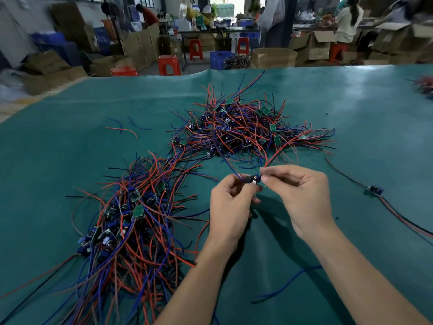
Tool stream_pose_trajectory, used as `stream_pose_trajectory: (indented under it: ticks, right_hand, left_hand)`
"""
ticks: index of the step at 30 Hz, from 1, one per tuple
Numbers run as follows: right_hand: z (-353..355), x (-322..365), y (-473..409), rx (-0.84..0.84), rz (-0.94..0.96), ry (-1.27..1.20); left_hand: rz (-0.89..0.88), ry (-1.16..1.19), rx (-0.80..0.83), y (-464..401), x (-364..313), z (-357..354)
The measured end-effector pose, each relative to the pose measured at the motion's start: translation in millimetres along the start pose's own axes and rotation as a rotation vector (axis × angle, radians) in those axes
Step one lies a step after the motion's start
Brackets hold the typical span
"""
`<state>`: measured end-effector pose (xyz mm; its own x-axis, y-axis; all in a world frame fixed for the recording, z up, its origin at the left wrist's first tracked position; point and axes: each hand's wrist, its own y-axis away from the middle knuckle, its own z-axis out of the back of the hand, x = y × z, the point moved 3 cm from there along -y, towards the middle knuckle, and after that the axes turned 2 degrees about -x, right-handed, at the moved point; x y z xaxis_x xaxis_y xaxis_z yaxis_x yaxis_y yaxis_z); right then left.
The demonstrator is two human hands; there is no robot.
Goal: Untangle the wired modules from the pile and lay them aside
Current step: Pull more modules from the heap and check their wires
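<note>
A small dark wired module point(254, 178) hangs between my two hands above the green table mat point(70, 156). My left hand point(230, 207) pinches its left end, where a blue wire leaves it. My right hand point(302, 195) pinches its right side with thumb and forefinger. Red and blue wires run from the module up into the far tangled pile point(246, 130) of modules with red, blue and black leads. A second, longer heap of modules point(131, 221) lies to my left. One separate module point(372, 189) with straight wires lies alone at the right.
Loose red and blue wire offcuts point(121, 127) lie at the mat's left. A blue wire point(288, 281) lies near my right forearm. Another wire bundle point(425, 84) sits at the far right edge. Beyond the table stand red stools, cardboard boxes, blue crates and people working.
</note>
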<state>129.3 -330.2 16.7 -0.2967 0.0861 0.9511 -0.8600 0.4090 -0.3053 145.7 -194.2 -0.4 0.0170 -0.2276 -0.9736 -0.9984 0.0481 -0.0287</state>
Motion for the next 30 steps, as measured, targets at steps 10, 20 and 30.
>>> stream_pose_trajectory:
  ticks: [10, 20, 30]
  right_hand:
    - [5, -15, -2, -0.076, -0.26, 0.038]
    - [3, 0, -2, 0.113, -0.429, -0.191]
    - [6, -3, -5, 0.033, -0.447, -0.123]
  left_hand:
    - [0.018, 0.005, -0.03, -1, 1, 1]
    - [-0.041, -0.001, 0.099, 5, -5, -3]
    - [-0.077, -0.053, 0.042, 5, -6, 0]
